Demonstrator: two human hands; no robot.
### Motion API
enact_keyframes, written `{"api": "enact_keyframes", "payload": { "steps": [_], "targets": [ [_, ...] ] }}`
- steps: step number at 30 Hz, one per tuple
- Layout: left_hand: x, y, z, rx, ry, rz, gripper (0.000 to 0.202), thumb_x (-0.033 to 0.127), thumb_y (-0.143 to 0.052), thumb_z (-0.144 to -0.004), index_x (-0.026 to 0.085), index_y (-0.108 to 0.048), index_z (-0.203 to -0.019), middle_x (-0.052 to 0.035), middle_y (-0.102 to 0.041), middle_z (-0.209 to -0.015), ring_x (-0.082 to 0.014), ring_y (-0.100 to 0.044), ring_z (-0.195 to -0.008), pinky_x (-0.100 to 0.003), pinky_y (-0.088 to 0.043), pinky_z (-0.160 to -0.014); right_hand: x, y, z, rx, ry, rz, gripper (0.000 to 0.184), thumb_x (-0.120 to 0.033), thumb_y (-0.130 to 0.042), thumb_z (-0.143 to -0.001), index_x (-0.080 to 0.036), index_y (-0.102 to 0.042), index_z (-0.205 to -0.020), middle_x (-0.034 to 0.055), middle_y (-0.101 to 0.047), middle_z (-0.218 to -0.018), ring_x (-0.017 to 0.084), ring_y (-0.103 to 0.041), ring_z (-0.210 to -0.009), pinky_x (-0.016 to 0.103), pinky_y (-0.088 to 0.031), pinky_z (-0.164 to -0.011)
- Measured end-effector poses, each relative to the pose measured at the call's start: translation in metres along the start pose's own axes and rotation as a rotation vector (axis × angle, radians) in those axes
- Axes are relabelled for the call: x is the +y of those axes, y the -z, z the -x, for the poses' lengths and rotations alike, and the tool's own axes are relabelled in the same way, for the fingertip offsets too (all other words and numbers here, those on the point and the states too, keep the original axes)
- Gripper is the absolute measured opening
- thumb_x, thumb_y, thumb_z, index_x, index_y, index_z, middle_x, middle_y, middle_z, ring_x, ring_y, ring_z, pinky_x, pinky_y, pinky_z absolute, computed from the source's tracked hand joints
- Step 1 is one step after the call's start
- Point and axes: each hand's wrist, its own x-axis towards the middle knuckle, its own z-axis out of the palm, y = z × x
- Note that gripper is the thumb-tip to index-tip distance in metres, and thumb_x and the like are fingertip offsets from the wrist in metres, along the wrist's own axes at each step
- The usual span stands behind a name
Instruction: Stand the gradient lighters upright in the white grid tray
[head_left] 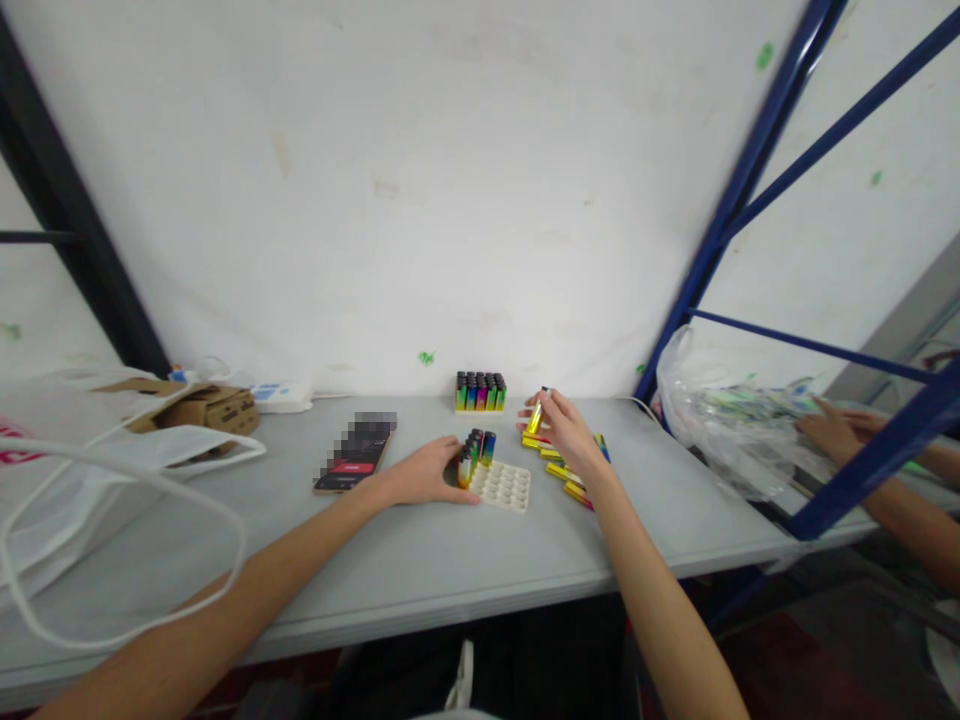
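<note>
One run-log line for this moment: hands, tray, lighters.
left hand: beside white tray; right hand: holding yellow lighter; tray: partly filled with standing lighters; loose lighters: lying near right hand

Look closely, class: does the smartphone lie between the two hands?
No, the smartphone lies to the left of the left hand, on the side away from the right hand.

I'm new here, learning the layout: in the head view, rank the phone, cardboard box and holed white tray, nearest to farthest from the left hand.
1. Holed white tray: right of the left hand, at its thumb.
2. Phone: left side.
3. Cardboard box: farther left.
</note>
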Motion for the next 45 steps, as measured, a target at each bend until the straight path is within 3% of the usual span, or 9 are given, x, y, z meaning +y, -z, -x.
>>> {"api": "enact_keyframes", "payload": {
  "steps": [4, 9, 13, 17, 21, 27, 35, 40, 45],
  "targets": [
    [0.002, 0.001, 0.001, -0.022, 0.013, 0.026, 0.073, 0.08, -0.081, -0.074, 0.018, -0.069, -0.11, -0.0114, -0.07, -0.112, -0.0349, -0.069, -0.106, -0.044, -0.054, -0.1, 0.004, -0.012, 0.004, -0.145, -0.007, -0.061, 0.051, -0.072, -0.071, -0.089, -0.025, -0.056, -0.104, -0.0044, -0.059, -0.077, 0.012, -0.054, -0.059, 0.025, -0.047, -0.059],
    [0.006, 0.004, 0.002, -0.03, 0.034, 0.042, 0.075, 0.082, -0.08, -0.073, 0.019, -0.069, -0.112, -0.0103, -0.07, -0.112, -0.036, -0.069, -0.108, -0.042, -0.054, -0.098, 0.01, -0.02, 0.004, -0.059, -0.05, 0.106, 0.055, -0.079, -0.06, -0.09, -0.026, -0.049, -0.085, -0.0115, -0.029, -0.059, 0.01, -0.023, -0.047, 0.023, -0.022, -0.046],
    [0.008, 0.006, 0.002, -0.043, 0.04, 0.054, 0.077, 0.081, -0.08, -0.073, 0.018, -0.069, -0.116, -0.011, -0.07, -0.115, -0.0366, -0.069, -0.111, -0.043, -0.053, -0.102, 0.014, -0.024, 0.005, 0.102, 0.108, 0.452, 0.057, -0.072, -0.052, -0.092, -0.025, -0.038, -0.062, -0.0062, -0.033, -0.055, 0.012, -0.032, -0.053, 0.028, -0.026, -0.052],
    [0.006, 0.005, 0.002, -0.043, 0.04, 0.038, 0.076, 0.079, -0.083, -0.073, 0.017, -0.069, -0.115, -0.0124, -0.07, -0.117, -0.0372, -0.068, -0.113, -0.044, -0.052, -0.105, 0.018, -0.024, 0.005, 0.18, 0.159, 0.633, 0.048, -0.059, -0.049, -0.086, -0.026, -0.031, -0.056, -0.0048, -0.031, -0.055, 0.012, -0.032, -0.055, 0.03, -0.023, -0.057],
    [0.003, 0.002, 0.001, -0.036, 0.035, 0.027, 0.075, 0.078, -0.084, -0.073, 0.018, -0.07, -0.116, -0.0124, -0.071, -0.118, -0.0374, -0.068, -0.115, -0.044, -0.051, -0.106, 0.019, -0.024, 0.005, 0.184, 0.182, 0.689, 0.043, -0.054, -0.046, -0.087, -0.026, -0.032, -0.057, -0.0046, -0.032, -0.055, 0.013, -0.033, -0.057, 0.03, -0.022, -0.058],
    [0.002, 0.001, 0.0, -0.039, 0.024, 0.02, 0.074, 0.076, -0.084, -0.075, 0.017, -0.07, -0.118, -0.0121, -0.071, -0.119, -0.0365, -0.068, -0.114, -0.044, -0.052, -0.106, 0.016, -0.026, 0.008, 0.135, 0.212, 0.683, 0.052, -0.064, -0.046, -0.091, -0.026, -0.032, -0.059, -0.0048, -0.032, -0.057, 0.013, -0.033, -0.057, 0.03, -0.022, -0.059],
    [0.004, 0.002, 0.0, -0.04, 0.028, 0.025, 0.076, 0.078, -0.084, -0.074, 0.017, -0.07, -0.116, -0.0118, -0.07, -0.115, -0.0365, -0.069, -0.11, -0.044, -0.054, -0.102, 0.018, -0.023, 0.008, 0.11, 0.226, 0.738, 0.041, -0.052, -0.046, -0.092, -0.026, -0.034, -0.062, -0.0049, -0.035, -0.057, 0.014, -0.037, -0.057, 0.03, -0.025, -0.059],
    [0.003, 0.002, 0.0, -0.021, 0.004, 0.027, 0.076, 0.078, -0.083, -0.074, 0.017, -0.071, -0.118, -0.012, -0.071, -0.115, -0.0371, -0.069, -0.111, -0.045, -0.053, -0.104, 0.012, -0.022, 0.01, -0.1, 0.226, 0.758, 0.044, -0.057, -0.046, -0.105, -0.025, -0.045, -0.076, -0.0043, -0.05, -0.064, 0.016, -0.049, -0.064, 0.029, -0.035, -0.063],
    [0.005, 0.003, 0.001, -0.025, 0.013, 0.046, 0.075, 0.077, -0.083, -0.074, 0.018, -0.071, -0.118, -0.0117, -0.071, -0.115, -0.0374, -0.069, -0.111, -0.044, -0.053, -0.103, -0.005, -0.02, 0.011, -0.325, 0.277, 0.826, 0.035, -0.046, -0.044, -0.112, -0.022, -0.054, -0.088, 0.0021, -0.066, -0.084, 0.017, -0.059, -0.074, 0.029, -0.043, -0.072]
  ]
}}
